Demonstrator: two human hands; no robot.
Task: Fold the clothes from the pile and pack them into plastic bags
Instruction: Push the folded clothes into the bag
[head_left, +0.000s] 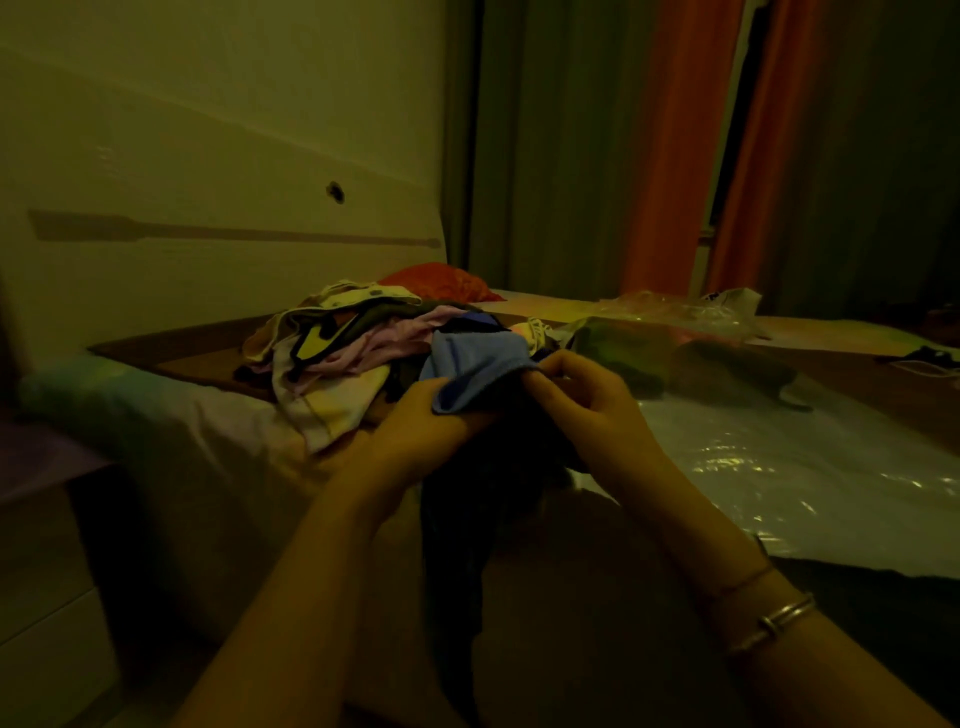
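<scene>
A pile of mixed clothes (343, 343) lies on the bed, pink, cream and dark pieces tangled together. In front of it I hold up a garment with a blue upper part (470, 371) and a dark lower part (467, 519) that hangs down between my forearms. My left hand (415, 436) grips its left edge from below. My right hand (587, 400) pinches its upper right edge with curled fingers. Clear plastic bags (691, 309) lie crumpled at the back right of the bed.
A large shiny plastic sheet (779, 467) covers the bed on the right, with a dark folded garment (727, 374) on it. A red cushion (441, 280) sits behind the pile. A pale headboard (208, 208) stands at left, orange curtains (675, 156) at the back.
</scene>
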